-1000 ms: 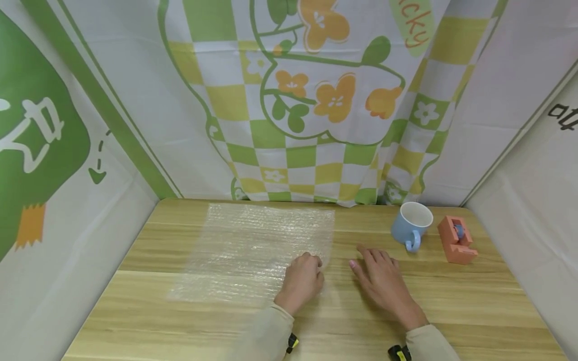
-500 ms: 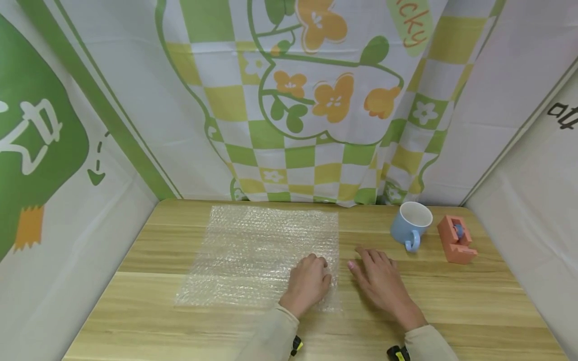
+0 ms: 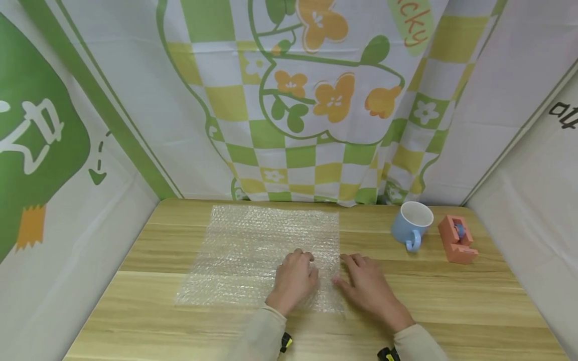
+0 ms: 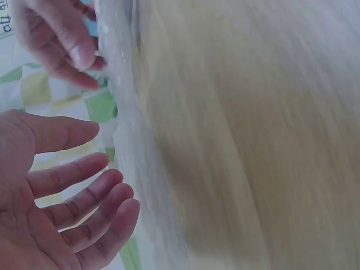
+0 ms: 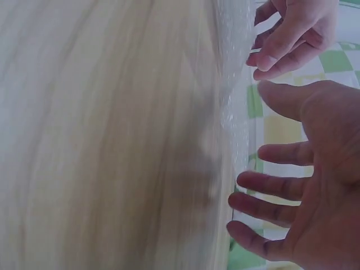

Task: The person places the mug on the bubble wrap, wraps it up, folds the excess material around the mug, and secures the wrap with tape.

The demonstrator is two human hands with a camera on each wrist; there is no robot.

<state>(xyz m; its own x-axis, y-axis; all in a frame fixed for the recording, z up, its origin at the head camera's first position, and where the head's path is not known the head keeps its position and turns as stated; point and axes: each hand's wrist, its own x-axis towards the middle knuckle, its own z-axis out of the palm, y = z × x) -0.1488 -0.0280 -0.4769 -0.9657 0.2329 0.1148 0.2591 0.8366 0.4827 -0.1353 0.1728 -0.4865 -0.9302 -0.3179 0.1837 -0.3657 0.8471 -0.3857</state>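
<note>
A clear sheet of bubble wrap [image 3: 253, 245] lies flat on the wooden table. Over its right part is my left hand [image 3: 294, 281], fingers loosely bent with the tips close to the wrap. In the left wrist view that left hand [image 4: 67, 191] has its fingers apart and nothing between them. My right hand [image 3: 371, 291] is at the sheet's right edge, thumb and fingertips right by that edge. Spread fingers [image 5: 270, 185] of the right hand show in the right wrist view, holding nothing.
Behind the right hand stands a light blue mug [image 3: 408, 228], handle toward me. To its right is a coral tape dispenser [image 3: 456, 243] with a small blue roll. A patterned cloth [image 3: 307, 155] hangs at the table's back edge.
The wrap shifted slightly right and came into sharper view early on. Since then my left hand has moved a little left over it, and my right hand has moved left to its edge.
</note>
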